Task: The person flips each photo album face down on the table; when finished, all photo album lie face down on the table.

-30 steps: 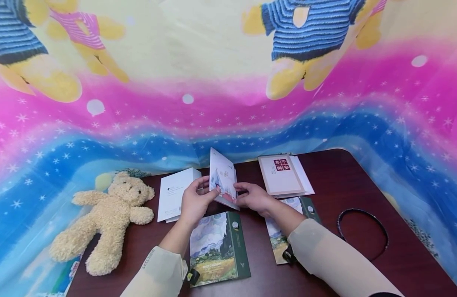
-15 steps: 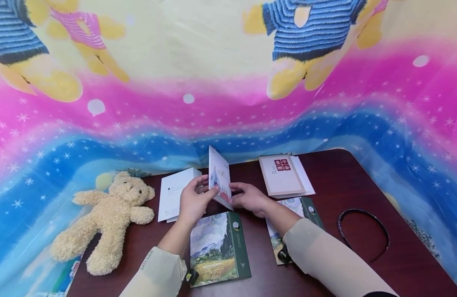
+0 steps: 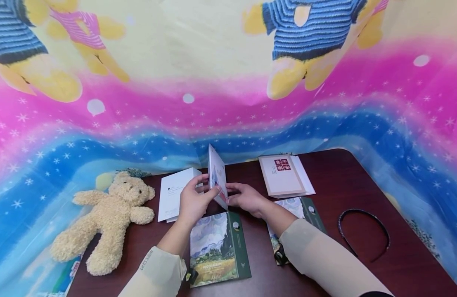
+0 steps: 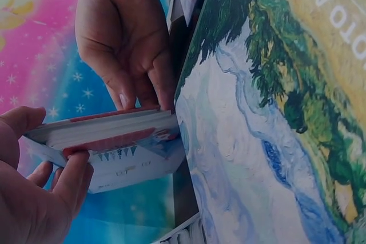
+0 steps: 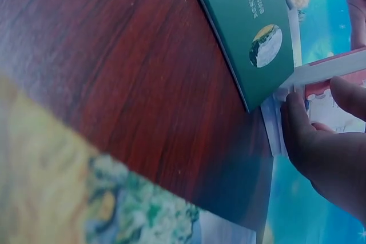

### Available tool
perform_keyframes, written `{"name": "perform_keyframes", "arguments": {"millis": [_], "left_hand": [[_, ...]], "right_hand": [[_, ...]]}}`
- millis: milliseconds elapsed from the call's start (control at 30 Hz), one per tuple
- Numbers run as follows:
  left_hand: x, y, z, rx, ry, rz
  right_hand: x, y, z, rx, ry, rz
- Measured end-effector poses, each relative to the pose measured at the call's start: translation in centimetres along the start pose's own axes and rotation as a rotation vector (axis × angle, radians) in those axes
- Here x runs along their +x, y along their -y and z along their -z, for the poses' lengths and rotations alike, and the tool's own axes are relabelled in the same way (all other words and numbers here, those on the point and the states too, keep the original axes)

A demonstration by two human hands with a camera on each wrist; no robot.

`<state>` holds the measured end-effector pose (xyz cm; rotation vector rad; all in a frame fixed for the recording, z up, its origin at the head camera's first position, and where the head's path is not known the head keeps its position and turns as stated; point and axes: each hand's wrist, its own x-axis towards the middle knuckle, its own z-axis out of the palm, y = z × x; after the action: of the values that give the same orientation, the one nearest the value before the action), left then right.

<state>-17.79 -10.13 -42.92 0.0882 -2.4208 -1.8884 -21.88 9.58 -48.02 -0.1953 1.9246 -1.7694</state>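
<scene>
A small book [image 3: 218, 175] with a white illustrated cover stands upright between both hands, seen nearly edge-on in the head view. My left hand [image 3: 194, 198] holds its left side, thumb toward me and fingers behind. From the right, my right hand [image 3: 247, 199] holds the other cover near the lower edge with thumb and fingertips. In the left wrist view, the page block [image 4: 108, 132] shows between red-edged covers, apparently closed. Just in front lies a photo album [image 3: 217, 251] with a painted landscape and green band. A white booklet [image 3: 174, 194] is behind the left hand.
A second painted album [image 3: 287, 206] lies partly under my right forearm. Behind it rests a beige card [image 3: 282, 175] with red characters. A teddy bear [image 3: 113, 218] sits at the left, and a black hoop [image 3: 363, 235] lies at the right of the dark table [image 3: 347, 177].
The book has turned from showing its cover to nearly edge-on, its right side swinging left. My right hand has moved left with it; the left hand has hardly moved.
</scene>
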Motion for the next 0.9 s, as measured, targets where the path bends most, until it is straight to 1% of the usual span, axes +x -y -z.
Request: {"name": "perform_keyframes", "arguments": {"millis": [267,433,600,700,800,900], "left_hand": [[-0.2,-0.6,0.2,0.073,-0.003,-0.020],[-0.3,-0.9,0.1,0.091,-0.003,-0.025],[-0.3,-1.0,0.0,0.112,-0.003,-0.025],[-0.3,-1.1,-0.1,0.137,-0.010,-0.039],[-0.3,-1.2,-0.2,0.155,-0.017,-0.048],[-0.3,-1.2,-0.3,0.149,-0.013,-0.030]], "right_hand": [[0.0,0.2,-0.4,0.005,0.022,-0.007],[0.2,0.2,-0.5,-0.013,0.031,0.001],[0.0,0.5,-0.6,-0.042,0.016,0.006],[-0.1,0.7,-0.7,-0.060,0.007,0.024],[-0.1,0.9,-0.8,-0.045,0.016,0.055],[-0.2,1.1,-0.8,0.000,0.032,0.066]]}}
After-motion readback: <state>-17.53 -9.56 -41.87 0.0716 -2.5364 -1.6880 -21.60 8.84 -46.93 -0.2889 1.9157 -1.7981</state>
